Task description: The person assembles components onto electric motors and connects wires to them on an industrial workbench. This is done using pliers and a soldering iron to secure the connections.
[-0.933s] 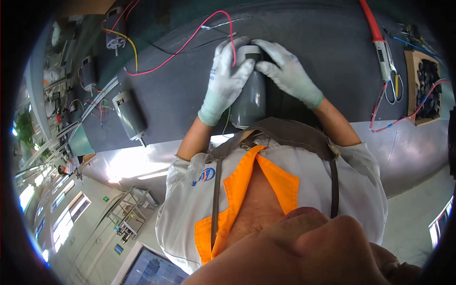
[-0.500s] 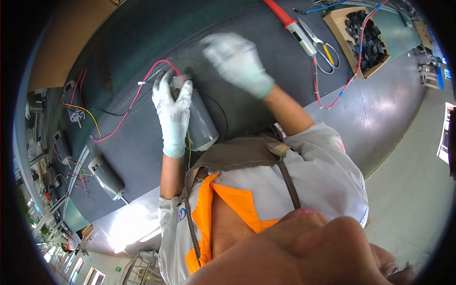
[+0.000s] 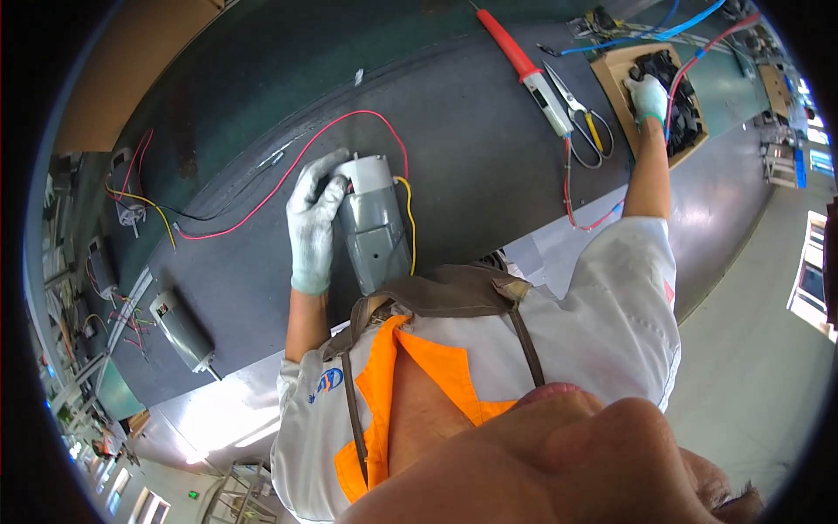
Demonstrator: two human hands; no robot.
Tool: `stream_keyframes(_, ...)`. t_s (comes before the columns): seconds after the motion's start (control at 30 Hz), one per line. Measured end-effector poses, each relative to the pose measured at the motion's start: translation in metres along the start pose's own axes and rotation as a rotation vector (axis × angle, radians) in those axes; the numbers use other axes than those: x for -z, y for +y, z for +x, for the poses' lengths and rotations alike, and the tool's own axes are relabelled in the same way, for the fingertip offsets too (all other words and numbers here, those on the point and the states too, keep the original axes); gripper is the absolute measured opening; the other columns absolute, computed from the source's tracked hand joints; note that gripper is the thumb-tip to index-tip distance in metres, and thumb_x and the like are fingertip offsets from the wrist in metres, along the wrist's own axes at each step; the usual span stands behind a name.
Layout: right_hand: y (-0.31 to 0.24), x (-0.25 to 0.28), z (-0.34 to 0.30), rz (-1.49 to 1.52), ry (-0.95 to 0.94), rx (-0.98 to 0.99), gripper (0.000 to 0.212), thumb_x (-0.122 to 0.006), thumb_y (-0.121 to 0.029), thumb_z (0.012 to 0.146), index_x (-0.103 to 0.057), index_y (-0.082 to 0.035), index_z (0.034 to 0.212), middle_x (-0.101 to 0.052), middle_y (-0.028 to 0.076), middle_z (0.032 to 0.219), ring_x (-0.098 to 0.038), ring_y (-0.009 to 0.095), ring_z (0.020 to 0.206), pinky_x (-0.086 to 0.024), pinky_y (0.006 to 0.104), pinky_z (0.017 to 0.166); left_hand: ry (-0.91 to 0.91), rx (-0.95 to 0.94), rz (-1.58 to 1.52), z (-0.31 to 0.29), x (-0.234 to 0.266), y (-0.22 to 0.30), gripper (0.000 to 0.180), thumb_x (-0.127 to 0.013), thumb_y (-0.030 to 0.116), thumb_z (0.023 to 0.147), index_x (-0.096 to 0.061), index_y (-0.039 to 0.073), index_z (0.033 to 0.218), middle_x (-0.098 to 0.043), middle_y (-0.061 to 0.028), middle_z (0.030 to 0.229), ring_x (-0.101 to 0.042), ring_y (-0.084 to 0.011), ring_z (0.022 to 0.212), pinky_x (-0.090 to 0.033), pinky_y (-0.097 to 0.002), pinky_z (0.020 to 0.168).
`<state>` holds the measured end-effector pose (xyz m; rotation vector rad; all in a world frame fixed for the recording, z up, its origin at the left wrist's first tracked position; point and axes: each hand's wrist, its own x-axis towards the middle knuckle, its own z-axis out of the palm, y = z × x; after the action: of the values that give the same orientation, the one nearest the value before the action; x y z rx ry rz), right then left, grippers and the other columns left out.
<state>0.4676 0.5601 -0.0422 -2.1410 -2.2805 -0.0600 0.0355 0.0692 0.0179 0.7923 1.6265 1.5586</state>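
A grey cylindrical electric motor (image 3: 375, 231) with a pale end cap lies near my body, its lower end against my brown apron (image 3: 428, 293). My left hand (image 3: 312, 223), in a whitish glove, is closed round the left side of its cap end. A red wire (image 3: 327, 135) loops up from the cap and off to the left; a yellow wire (image 3: 410, 218) runs down the motor's right side. At the far right my gloved right hand (image 3: 648, 98) reaches into a cardboard box (image 3: 618, 74) of small black parts (image 3: 685, 113). Its fingertips are hard to make out among them.
Scissors (image 3: 576, 109) and a stick-shaped tool with a red end (image 3: 511, 48) lie left of the box. Red and blue cables (image 3: 690, 70) cross over the box. More grey motors (image 3: 182, 332) with loose wires lie on the left of the dark mat (image 3: 244, 288).
My right hand has moved from above the mat's middle to the right, into the box. The motor has turned, so its pale cap and yellow wire now show. My left hand stays on it.
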Motion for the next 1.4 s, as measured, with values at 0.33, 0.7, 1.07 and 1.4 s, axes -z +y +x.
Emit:
stream_keyframes(0.33, -0.128, 0.095, -0.163, 0.765, 0.303, 0.366, 0.025, -0.069, -0.018, 0.093, -0.075, -0.003, 0.112, -0.076, 0.009, 0.094, -0.069, 0.015, 0.078, -0.054, 0.0309, 0.070, 0.366, -0.230, 0.371, -0.014, 0.013, -0.001, 0.028, -0.069, 0.015, 0.093, -0.070, 0.006, 0.120, -0.065, -0.0128, 0.120, -0.061, -0.0253, 0.113, -0.047, -0.0350, 0.100)
stream_keyframes(0.7, -0.342, 0.098, -0.355, 1.503, -1.151, 0.395, 0.024, -0.067, -0.010, 0.095, -0.067, 0.001, 0.116, -0.070, 0.004, 0.088, -0.063, 0.007, 0.070, -0.048, 0.0199, 0.058, 0.289, -0.040, -0.190, -0.025, 0.027, -0.013, 0.034, -0.045, 0.018, 0.106, -0.064, -0.001, 0.126, -0.062, -0.0099, 0.123, -0.060, -0.0169, 0.112, -0.045, -0.0300, 0.101)
stream_keyframes(1.07, -0.359, 0.111, -0.360, 1.346, -1.050, 0.448, 0.018, -0.067, -0.007, 0.093, -0.070, -0.003, 0.111, -0.069, 0.001, 0.083, -0.061, 0.003, 0.066, -0.047, 0.0188, 0.052, 0.223, -0.138, 0.115, -0.024, 0.028, -0.010, 0.035, -0.041, 0.016, 0.107, -0.060, -0.001, 0.130, -0.058, -0.0106, 0.128, -0.054, -0.0186, 0.122, -0.039, -0.0307, 0.107)
stream_keyframes(1.4, -0.360, 0.111, -0.353, 1.278, -0.996, 0.505, 0.018, -0.066, -0.006, 0.092, -0.071, -0.004, 0.110, -0.067, 0.000, 0.082, -0.057, 0.003, 0.066, -0.046, 0.0197, 0.054, 0.190, -0.204, 0.145, -0.021, 0.030, -0.011, 0.033, -0.042, 0.014, 0.106, -0.061, -0.001, 0.129, -0.059, -0.0106, 0.125, -0.055, -0.0192, 0.119, -0.040, -0.0310, 0.106)
